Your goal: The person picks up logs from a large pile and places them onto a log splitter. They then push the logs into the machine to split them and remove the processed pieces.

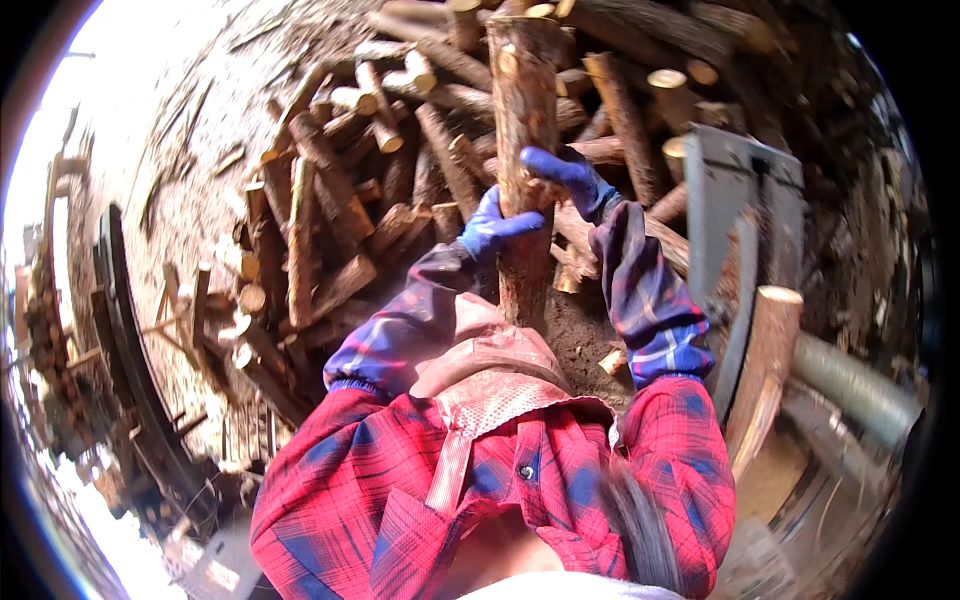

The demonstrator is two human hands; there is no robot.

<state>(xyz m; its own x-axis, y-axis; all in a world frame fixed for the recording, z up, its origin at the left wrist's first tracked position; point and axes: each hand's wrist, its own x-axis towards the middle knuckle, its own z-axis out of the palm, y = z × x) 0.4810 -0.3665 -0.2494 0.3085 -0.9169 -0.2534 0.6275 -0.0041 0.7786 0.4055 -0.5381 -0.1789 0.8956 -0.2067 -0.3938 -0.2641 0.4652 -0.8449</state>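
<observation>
A thick log (525,100) with reddish-brown bark stands upright in front of me, its lower end close to my apron (500,355). My left hand (495,226), in a blue glove, is closed round the log's left side with the thumb across the front. Slightly higher, my right hand (575,178), also gloved in blue, grips the right side, its thumb on the bark. The fingers behind the log are hidden. Plaid sleeve covers with dark stains reach over both forearms.
Cut logs (330,190) lie heaped ahead and to the left. At the right stand a grey metal panel (720,220), an upright cut log (768,350) and a greenish cylinder (855,390). A dark curved bar (135,340) rises at the left.
</observation>
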